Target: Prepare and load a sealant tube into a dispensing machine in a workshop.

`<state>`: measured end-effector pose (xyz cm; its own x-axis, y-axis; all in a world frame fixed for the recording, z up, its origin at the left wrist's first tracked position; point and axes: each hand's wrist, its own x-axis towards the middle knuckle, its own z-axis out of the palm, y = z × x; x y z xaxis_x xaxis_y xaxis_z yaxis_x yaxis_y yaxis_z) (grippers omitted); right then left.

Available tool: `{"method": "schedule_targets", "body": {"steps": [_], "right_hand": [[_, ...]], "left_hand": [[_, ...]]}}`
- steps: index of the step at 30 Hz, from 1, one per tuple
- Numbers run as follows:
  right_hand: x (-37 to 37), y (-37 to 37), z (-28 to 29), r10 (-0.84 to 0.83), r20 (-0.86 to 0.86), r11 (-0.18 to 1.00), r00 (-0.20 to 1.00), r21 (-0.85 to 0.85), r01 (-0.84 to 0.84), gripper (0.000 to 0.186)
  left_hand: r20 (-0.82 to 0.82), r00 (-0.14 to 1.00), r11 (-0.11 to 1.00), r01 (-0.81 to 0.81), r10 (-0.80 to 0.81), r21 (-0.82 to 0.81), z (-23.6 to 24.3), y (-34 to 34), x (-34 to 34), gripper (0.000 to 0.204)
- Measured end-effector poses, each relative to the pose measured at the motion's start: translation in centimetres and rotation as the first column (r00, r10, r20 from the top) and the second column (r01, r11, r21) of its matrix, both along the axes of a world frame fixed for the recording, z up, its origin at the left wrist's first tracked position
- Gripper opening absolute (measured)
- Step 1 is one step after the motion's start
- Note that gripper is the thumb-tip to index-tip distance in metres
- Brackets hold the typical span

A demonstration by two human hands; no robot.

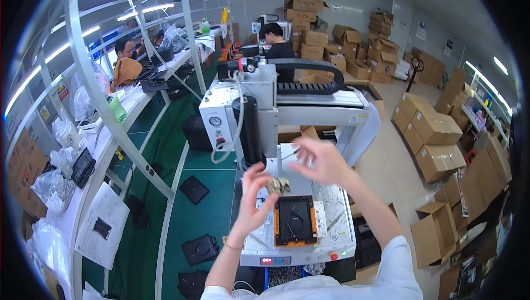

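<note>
My left hand (254,199) holds a small, knobbly, brass-coloured metal part (279,186) between thumb and fingers, above the machine bed. To its right and a little farther off is my right hand (323,161), slightly blurred, fingers curled but apart; I make out nothing held in it. Below both hands a black rectangular plastic housing (295,220) with a round raised centre lies in an orange fixture (277,240). Just beyond my left hand stands the black cylinder (252,134) of a white gantry machine (221,111).
A control panel (275,261) and a red button (333,256) sit on the machine's front edge. Black housings (200,248) lie on the green surface at left. A workbench (88,173) carries plastic bags. Cardboard boxes (428,118) stand at right. Two people work farther back.
</note>
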<state>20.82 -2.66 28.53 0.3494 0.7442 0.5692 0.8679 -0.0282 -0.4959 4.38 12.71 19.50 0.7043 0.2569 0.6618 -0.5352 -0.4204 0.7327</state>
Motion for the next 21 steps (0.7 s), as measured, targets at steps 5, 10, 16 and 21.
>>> {"method": "schedule_targets", "body": {"steps": [5,10,16,21], "right_hand": [[3.4,11.3,7.8,-0.196,0.417,0.909,0.887,-0.261,0.324,0.073],[1.2,16.3,11.6,-0.152,0.550,0.694,0.821,-0.532,0.485,0.096],[2.6,17.9,12.8,-0.010,0.570,0.572,0.822,-0.670,0.472,0.082],[3.4,17.0,13.3,0.150,0.455,0.658,0.878,-0.709,0.255,0.087]], "left_hand": [[0.351,0.898,0.729,0.426,-0.266,-0.535,5.5,5.6,0.9,0.035],[0.498,0.826,0.623,0.540,-0.264,-0.566,7.6,9.2,-0.5,0.051],[0.599,0.736,0.466,0.671,-0.317,-0.577,8.6,11.1,-0.4,0.049],[0.667,0.682,0.405,0.724,-0.298,-0.559,10.3,12.1,0.0,0.050]]}}
